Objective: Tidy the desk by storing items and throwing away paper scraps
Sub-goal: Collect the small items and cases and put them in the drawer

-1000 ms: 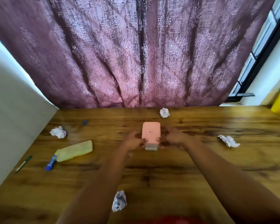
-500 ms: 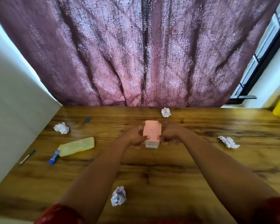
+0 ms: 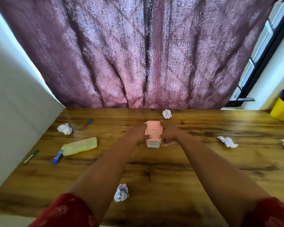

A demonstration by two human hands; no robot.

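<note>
Pink box [image 3: 153, 130] mid-bench, toward the far edge, lid tipped up. Left hand [image 3: 138, 134] and right hand [image 3: 170, 135] clasp its two sides. Looks light, thin-walled, likely crushable: best gripped low on the pale base [image 3: 152, 143]. Crumpled scraps [image 3: 121, 192] lie scattered.

Wooden desk [image 3: 154, 174], paper scraps [image 3: 121, 192], yellow-green case [image 3: 80, 146], blue glue stick [image 3: 57, 156], green pen [image 3: 31, 156]
</note>
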